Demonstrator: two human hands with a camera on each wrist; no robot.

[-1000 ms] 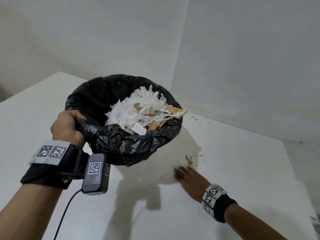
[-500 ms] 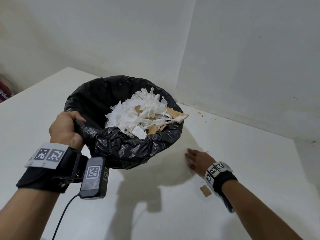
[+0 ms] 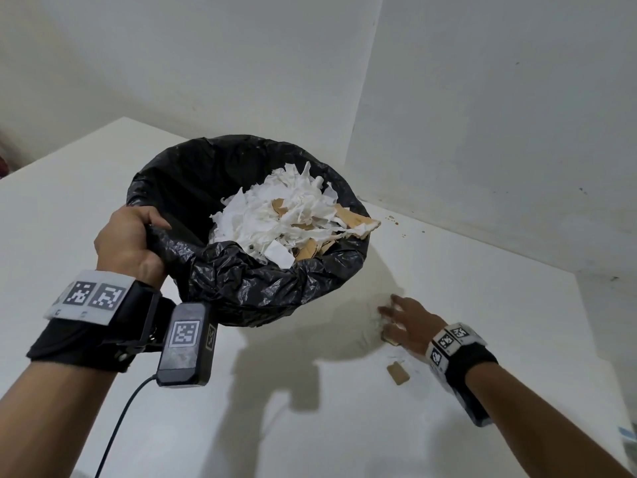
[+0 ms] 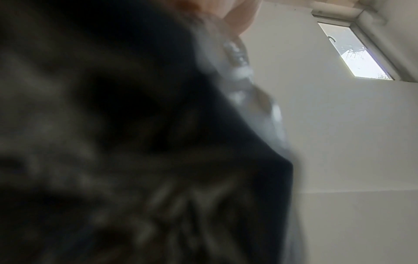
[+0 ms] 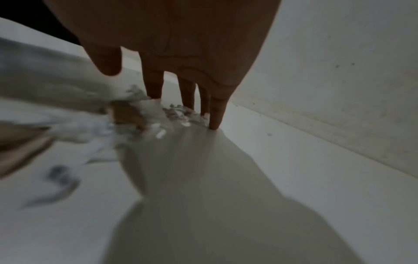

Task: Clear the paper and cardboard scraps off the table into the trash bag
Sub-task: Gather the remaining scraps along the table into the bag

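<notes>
black wristbands [image 3: 79, 343] | white tag markers [image 3: 90, 294] | black camera [image 3: 186, 345], cable [image 3: 117, 429]

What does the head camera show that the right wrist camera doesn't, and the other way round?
Only the head view shows the left hand gripping the rim of the black trash bag, heaped with paper scraps, and a loose cardboard scrap near the right wrist. Only the right wrist view shows straight fingertips touching the table at a blurred pile of small scraps. Both show the right hand, table and wall.
</notes>
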